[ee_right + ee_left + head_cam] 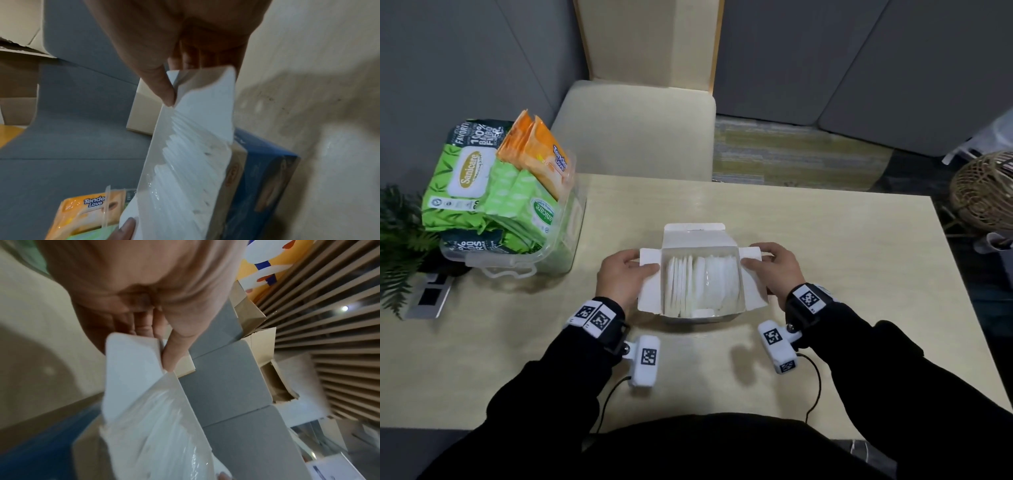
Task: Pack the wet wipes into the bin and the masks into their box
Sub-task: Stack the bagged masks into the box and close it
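An open mask box [755, 291] stands mid-table with its white flaps spread; its outside is blue [265, 170]. Several white masks [702, 284] stand packed upright inside it, also seen as masks [185, 162] in clear wrap. My left hand [625, 274] pinches the left side flap [131, 366] between thumb and fingers. My right hand [774, 263] pinches the right side flap [209, 100] the same way. At the table's left, a clear plastic bin [517, 260] holds green wet wipe packs [465, 185] and orange wet wipe packs [544, 154].
The light wood table [825, 274] has bare surface right of the box and in front of it. A fern [397, 236] and a socket panel [428, 298] sit at the far left. A cream chair [637, 130] stands behind the table; a wicker basket [986, 192] is at right.
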A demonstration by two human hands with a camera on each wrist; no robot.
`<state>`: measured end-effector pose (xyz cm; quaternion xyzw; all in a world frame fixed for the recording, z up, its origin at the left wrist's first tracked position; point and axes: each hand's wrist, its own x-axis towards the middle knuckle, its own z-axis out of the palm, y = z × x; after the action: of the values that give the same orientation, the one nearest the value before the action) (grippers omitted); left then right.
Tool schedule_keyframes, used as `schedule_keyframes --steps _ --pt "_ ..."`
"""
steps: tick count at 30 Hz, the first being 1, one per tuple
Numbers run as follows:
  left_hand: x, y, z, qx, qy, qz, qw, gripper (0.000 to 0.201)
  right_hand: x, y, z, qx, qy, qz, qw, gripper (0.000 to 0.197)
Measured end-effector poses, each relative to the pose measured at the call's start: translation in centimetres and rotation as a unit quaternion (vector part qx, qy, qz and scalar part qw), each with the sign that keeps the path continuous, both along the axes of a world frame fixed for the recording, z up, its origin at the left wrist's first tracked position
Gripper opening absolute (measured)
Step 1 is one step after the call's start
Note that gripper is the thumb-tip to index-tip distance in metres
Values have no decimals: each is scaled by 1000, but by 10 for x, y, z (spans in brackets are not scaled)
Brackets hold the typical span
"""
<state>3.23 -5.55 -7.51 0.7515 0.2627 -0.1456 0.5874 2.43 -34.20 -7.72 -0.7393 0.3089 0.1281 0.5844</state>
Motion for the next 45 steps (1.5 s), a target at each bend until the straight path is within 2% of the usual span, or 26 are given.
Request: schedule_keyframes --steps 2,3,5,7,9,10,12,14,16,19,20,24,26,28,29,32,33,35,37,39,40,42,43,45 --pt "-2 1 2 10 -19 -24 999 19 -3 -4 5 34 5 14 999 18" --pt "-3 -1 4 25 -34 -31 999 13 -5 -4 7 38 1 17 999 19" --pt "-3 -6 6 62 -61 -39 995 18 -6 -5 5 -6 -29 15 999 36" --pt "-7 -12 11 144 -99 -62 983 46 -7 -6 5 -95 -76 42 992 52" --pt "-12 -14 13 270 -189 -120 936 60 -6 -4 7 -162 -120 96 975 54" --pt "-14 -18 16 313 -241 -161 904 56 -6 -2 9 -189 -138 121 965 52" --pt "-17 -30 21 334 -289 -277 853 36 -5 3 11 -245 -167 168 940 46" --pt "-19 -47 20 349 -274 -399 802 27 -2 12 12 -287 -189 213 915 36" --pt "-18 -63 16 383 -235 -460 766 32 1 23 13 -333 -195 254 887 30" --pt "-13 -70 11 473 -211 -456 724 31 4 33 14 -399 -133 326 847 32" --pt "-12 -68 10 490 -204 -444 722 28 4 34 13 -404 -112 338 843 33" --pt "-10 -53 8 476 -193 -396 761 23 7 33 11 -405 -100 347 840 32" --pt "-12 -52 8 440 -211 -367 792 22 8 33 11 -376 -99 338 857 32" --pt "-15 -55 5 409 -244 -343 810 27 9 32 10 -327 -111 327 880 32" --pt "-16 -58 4 405 -245 -349 809 30 9 31 9 -302 -117 323 889 32" --pt "-16 -62 2 410 -210 -419 783 40 8 24 8 -247 -154 280 915 27" --pt "-15 -61 4 396 -214 -419 788 40 8 21 8 -237 -170 247 924 25" --pt "-12 -54 11 350 -253 -360 827 34 8 13 9 -220 -178 172 944 27" --pt "-6 -43 20 317 -271 -259 871 30 7 5 11 -203 -146 104 963 28" --pt "3 -27 26 293 -221 -169 915 32 6 -2 17 -132 -82 46 987 22" --pt "7 -19 28 281 -176 -142 933 35 5 -4 21 -58 -44 24 997 21" --pt "14 -8 30 236 -79 -129 960 40 -1 -3 29 82 4 3 997 22" --pt "14 -6 31 205 -41 -131 969 41 -4 -2 31 114 5 4 993 20" --pt "11 -10 31 130 -9 -129 983 41 -7 3 29 114 -20 22 993 15"
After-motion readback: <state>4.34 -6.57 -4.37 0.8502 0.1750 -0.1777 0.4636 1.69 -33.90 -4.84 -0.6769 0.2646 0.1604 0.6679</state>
